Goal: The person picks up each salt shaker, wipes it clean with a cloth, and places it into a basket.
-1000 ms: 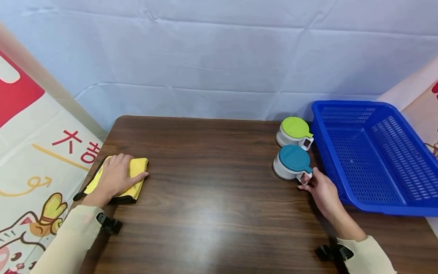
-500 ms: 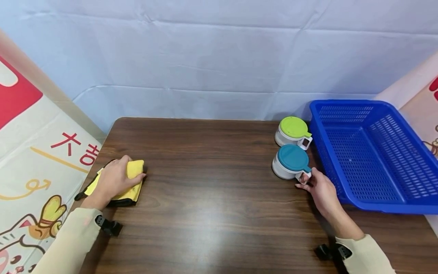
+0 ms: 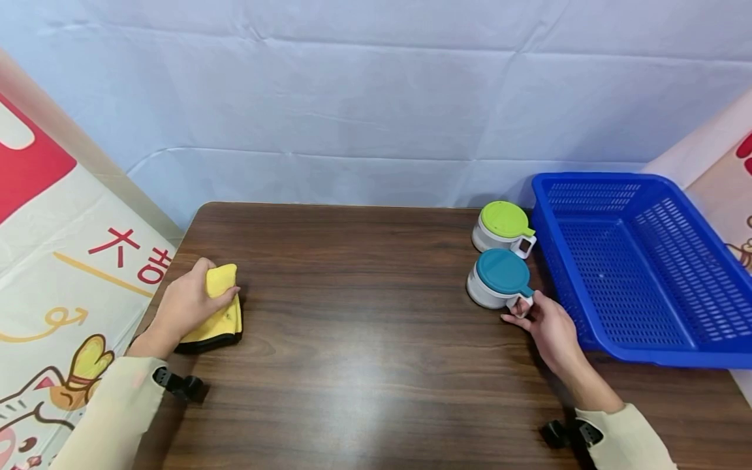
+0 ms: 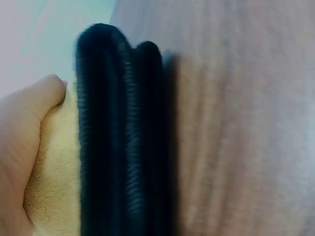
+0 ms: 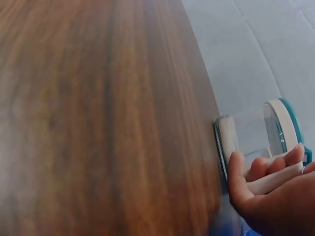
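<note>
At the left of the table, my left hand (image 3: pixel 183 303) grips a folded yellow cloth (image 3: pixel 223 321) with black edging, thumb on the near face. The left wrist view shows the black edge (image 4: pixel 110 137) close up; the fingers behind the cloth are hidden. On the right, my right hand (image 3: pixel 552 329) holds the white handle of a seasoning jar with a teal lid (image 3: pixel 502 270). Through its clear wall (image 5: pixel 251 130) in the right wrist view, something pale shows at the base. Just behind stands a similar jar with a lime-green lid (image 3: pixel 504 219), untouched.
A blue plastic basket (image 3: pixel 566 294) with slotted walls sits at the right, close beside the jars and my right hand. The brown wooden table (image 3: pixel 352 313) ends at a pale blue cloth backdrop (image 3: pixel 364 104). A printed sheet (image 3: pixel 64 261) hangs at the left.
My left hand has gone from lying over the cloth to gripping it, and the cloth has bunched and shifted slightly left. The right hand and both jars stay nearly still.
</note>
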`<control>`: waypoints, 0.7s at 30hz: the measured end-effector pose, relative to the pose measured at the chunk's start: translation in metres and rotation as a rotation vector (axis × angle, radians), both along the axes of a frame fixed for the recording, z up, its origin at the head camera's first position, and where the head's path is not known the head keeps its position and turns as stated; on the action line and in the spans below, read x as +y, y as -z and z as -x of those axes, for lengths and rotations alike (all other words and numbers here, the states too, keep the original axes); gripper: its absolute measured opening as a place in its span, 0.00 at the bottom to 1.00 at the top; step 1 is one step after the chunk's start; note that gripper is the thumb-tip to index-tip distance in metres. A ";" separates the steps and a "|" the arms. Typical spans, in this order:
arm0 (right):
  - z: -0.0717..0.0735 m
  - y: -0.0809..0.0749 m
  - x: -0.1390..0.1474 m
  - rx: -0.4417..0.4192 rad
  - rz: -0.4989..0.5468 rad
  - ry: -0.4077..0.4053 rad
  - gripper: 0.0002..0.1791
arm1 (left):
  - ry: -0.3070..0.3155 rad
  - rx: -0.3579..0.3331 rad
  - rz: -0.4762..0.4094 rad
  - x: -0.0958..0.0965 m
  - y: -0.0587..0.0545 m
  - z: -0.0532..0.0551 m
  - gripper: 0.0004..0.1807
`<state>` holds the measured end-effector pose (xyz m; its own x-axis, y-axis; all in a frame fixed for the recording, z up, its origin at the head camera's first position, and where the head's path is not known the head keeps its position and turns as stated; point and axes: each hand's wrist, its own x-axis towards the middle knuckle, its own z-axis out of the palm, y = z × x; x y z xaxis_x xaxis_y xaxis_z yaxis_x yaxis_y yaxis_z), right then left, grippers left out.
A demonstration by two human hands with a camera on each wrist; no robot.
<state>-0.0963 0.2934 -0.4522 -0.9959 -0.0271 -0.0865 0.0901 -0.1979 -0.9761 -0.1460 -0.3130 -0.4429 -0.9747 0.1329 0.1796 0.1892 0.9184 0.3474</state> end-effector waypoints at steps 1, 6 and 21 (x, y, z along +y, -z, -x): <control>0.000 0.000 0.000 0.009 -0.005 -0.006 0.21 | 0.002 0.016 -0.008 0.000 -0.001 0.000 0.25; 0.001 0.001 -0.003 0.042 -0.052 -0.007 0.18 | 0.023 0.081 -0.049 0.002 -0.008 -0.002 0.23; 0.003 -0.002 -0.013 0.052 -0.035 0.097 0.19 | 0.032 0.134 -0.088 0.025 -0.021 0.000 0.21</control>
<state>-0.0989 0.2807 -0.4498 -0.9969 0.0717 -0.0337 0.0212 -0.1688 -0.9854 -0.1462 -0.2884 -0.4223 -0.9367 0.1413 0.3202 0.2678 0.8784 0.3959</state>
